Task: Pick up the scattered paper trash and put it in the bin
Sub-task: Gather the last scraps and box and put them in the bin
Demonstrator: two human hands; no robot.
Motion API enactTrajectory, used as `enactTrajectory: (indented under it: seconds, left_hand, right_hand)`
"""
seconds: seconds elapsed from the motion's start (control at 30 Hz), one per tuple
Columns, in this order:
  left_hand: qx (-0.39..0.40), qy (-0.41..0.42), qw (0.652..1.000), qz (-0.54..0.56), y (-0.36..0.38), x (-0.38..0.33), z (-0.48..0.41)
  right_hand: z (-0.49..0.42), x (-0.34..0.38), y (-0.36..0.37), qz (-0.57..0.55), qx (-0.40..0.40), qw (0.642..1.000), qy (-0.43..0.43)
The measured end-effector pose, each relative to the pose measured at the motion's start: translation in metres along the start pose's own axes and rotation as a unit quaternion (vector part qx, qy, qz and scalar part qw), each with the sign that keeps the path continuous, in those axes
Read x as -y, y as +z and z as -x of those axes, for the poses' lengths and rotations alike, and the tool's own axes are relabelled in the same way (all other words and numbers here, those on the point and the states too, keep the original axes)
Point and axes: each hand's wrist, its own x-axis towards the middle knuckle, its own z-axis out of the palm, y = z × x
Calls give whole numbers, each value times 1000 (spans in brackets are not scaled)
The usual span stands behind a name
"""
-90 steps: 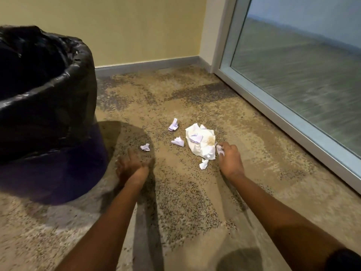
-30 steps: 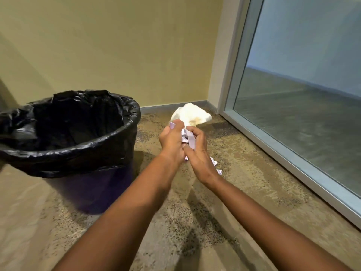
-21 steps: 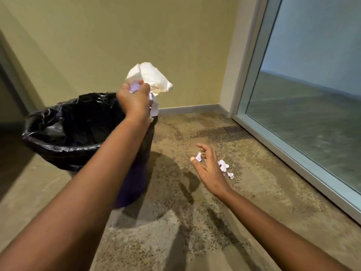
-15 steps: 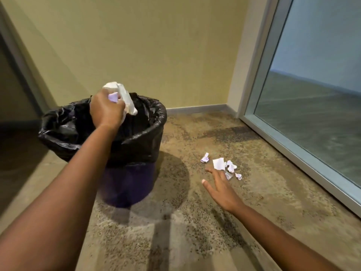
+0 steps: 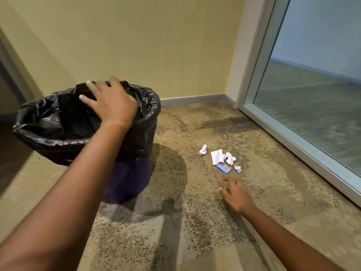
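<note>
Head view: the left hand (image 5: 111,102) hovers over the mouth of the bin (image 5: 144,133), fingers spread wide and palm down, with nothing in it. The bin's black liner is too dark inside to show what it holds, so how much paper has gone in cannot be told.

On the floor (image 5: 195,241), right of the bin and well apart from it, lies a small cluster of trash: a crumpled scrap (image 5: 202,150), a flat white piece (image 5: 217,156), a crumpled wad (image 5: 230,158), a tiny bit (image 5: 237,168) and a blue-and-white card (image 5: 224,167) that touches the flat piece.

The right hand (image 5: 236,194) reaches toward that cluster, fingers loosely spread and empty, near the card but not touching it.

By my reading the task is partway — one drop looks just finished, and these last small pieces are left to gather and carry to the bin, likely in one more handful.
</note>
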Motion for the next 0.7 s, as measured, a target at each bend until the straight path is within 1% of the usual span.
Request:
enactTrajectory:
  seconds: [0.1,0.2,0.27,0.3,0.43,0.53,0.6,0.7]
  left_hand:
    - [-28,146,989,13,17,-25,17]
    - [-28,263,964,18,46,-40,38]
    - [0,309,951,15,72,-43,52]
    - [24,317,948,12,85,-44,60]
    - [155,289,945,-8,138,-40,85]
    - [228,250,941,-17,178,-33,99]
    - [269,206,941,1,202,-31,106]
    - [330,140,933,47,232,-33,112]
  right_hand:
    - [-12,-8,0,0,-23,999,35]
    - [-26,-15,-1,7,-44,998,50]
    - [-37,-19,-2,19,-55,996,61]
    - [-43,-21,-3,20,-58,996,66]
    - [-65,-27,-3,17,-72,994,74]
    - [-81,-29,-5,14,-90,993,76]
    - [-93,-30,-4,7,-96,993,69]
    - [-111,-32,1,-6,-83,995,55]
